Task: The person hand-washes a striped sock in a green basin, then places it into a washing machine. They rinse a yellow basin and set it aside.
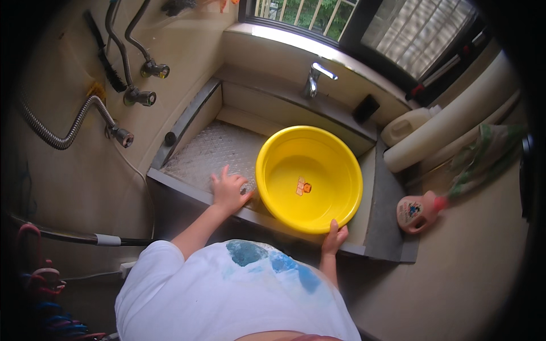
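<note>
A round yellow plastic basin (281,179) sits at the right part of a tiled-bottom laundry sink (204,149), close to its front edge. A small printed picture (303,186) marks its floor; whether water covers it I cannot tell. My right hand (335,239) grips the basin's near rim, thumb on top and the other fingers largely hidden. Left of the basin, my left hand (229,192) hovers over the sink's front part, fingers spread and apart from the rim. Something small and round, perhaps the drain, shows beside its thumb.
Behind the sink stands a chrome faucet (314,80), with a dark block (365,108) on the ledge. Valves (139,98) and a metal hose (70,136) line the left wall. At right are a white pipe (448,115), a beige jug (405,125) and a pink detergent bottle (417,213).
</note>
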`<act>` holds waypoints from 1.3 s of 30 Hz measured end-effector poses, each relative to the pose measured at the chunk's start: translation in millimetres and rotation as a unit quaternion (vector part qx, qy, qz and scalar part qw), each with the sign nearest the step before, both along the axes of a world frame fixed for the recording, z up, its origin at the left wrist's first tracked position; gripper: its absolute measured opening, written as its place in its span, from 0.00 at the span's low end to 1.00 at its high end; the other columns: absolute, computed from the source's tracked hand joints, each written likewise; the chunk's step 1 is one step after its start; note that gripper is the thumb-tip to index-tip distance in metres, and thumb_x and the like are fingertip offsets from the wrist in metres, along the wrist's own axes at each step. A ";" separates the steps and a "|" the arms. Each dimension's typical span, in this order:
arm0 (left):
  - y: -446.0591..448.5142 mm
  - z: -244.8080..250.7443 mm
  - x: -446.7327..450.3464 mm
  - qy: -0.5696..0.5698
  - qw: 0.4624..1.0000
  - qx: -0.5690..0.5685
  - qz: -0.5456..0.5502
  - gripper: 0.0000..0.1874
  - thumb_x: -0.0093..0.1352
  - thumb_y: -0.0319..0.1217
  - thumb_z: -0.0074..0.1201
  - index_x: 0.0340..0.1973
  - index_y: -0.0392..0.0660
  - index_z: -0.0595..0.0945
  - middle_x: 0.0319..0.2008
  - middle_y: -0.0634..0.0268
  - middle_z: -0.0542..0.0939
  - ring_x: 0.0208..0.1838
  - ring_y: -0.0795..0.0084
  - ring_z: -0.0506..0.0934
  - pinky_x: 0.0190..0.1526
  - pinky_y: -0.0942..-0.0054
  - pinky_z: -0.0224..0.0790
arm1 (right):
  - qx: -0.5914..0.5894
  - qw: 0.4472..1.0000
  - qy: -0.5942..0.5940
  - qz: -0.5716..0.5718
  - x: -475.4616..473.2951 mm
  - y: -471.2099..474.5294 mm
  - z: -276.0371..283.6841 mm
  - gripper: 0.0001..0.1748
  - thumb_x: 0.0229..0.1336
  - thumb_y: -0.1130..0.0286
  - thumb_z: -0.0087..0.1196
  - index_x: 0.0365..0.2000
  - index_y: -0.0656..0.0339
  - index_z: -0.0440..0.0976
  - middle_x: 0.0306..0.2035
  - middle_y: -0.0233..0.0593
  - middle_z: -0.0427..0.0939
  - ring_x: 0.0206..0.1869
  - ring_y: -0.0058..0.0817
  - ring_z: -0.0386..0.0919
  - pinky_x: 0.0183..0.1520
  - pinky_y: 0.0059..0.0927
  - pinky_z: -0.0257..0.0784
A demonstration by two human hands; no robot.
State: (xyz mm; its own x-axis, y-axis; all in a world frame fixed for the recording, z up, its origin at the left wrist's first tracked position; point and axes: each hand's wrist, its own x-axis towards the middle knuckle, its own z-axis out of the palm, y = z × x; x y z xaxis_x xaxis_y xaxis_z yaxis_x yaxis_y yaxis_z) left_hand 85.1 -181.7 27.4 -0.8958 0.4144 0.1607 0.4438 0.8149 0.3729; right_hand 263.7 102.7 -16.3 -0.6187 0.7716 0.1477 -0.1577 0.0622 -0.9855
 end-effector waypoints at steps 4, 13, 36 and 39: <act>1.6 -4.1 -0.8 0.063 0.997 -0.031 -0.015 0.21 0.58 0.49 0.61 0.43 0.55 0.82 0.42 0.64 0.82 0.63 0.54 0.65 0.59 0.29 0.46 | -0.005 1.000 0.000 -0.001 2.7 -3.4 -0.1 0.12 0.57 0.69 0.53 0.35 0.70 0.73 0.34 0.35 0.77 0.34 0.19 0.73 0.41 0.24 0.69; 2.9 0.5 -3.0 0.035 0.998 -0.042 -0.039 0.23 0.58 0.48 0.61 0.46 0.53 0.80 0.43 0.65 0.81 0.64 0.56 0.64 0.57 0.34 0.48 | 0.012 1.000 -0.002 -0.016 -2.7 -3.2 7.2 0.13 0.57 0.67 0.54 0.34 0.69 0.73 0.33 0.35 0.78 0.35 0.19 0.73 0.41 0.24 0.69; -1.3 -12.2 -5.1 0.043 0.997 -0.014 -0.068 0.23 0.57 0.45 0.61 0.46 0.51 0.79 0.54 0.61 0.73 0.67 0.51 0.56 0.60 0.36 0.46 | 0.001 1.000 0.018 0.014 -0.8 1.3 -3.0 0.14 0.59 0.66 0.51 0.37 0.70 0.72 0.36 0.35 0.77 0.37 0.19 0.73 0.42 0.21 0.68; -0.6 -16.7 -5.1 0.022 0.996 0.010 -0.083 0.23 0.58 0.43 0.61 0.47 0.49 0.79 0.55 0.59 0.72 0.68 0.50 0.55 0.61 0.33 0.43 | 0.018 1.000 0.014 0.017 2.8 3.4 -4.6 0.15 0.59 0.66 0.51 0.37 0.70 0.72 0.36 0.35 0.77 0.37 0.19 0.73 0.43 0.22 0.68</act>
State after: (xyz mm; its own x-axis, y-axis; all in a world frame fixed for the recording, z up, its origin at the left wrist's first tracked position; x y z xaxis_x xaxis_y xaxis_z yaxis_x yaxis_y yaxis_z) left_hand 80.1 -182.3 10.6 -0.8073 0.5519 0.2088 0.5879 0.7217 0.3655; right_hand 266.5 106.0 -20.9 -0.6398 0.7440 0.1927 -0.1887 0.0909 -0.9778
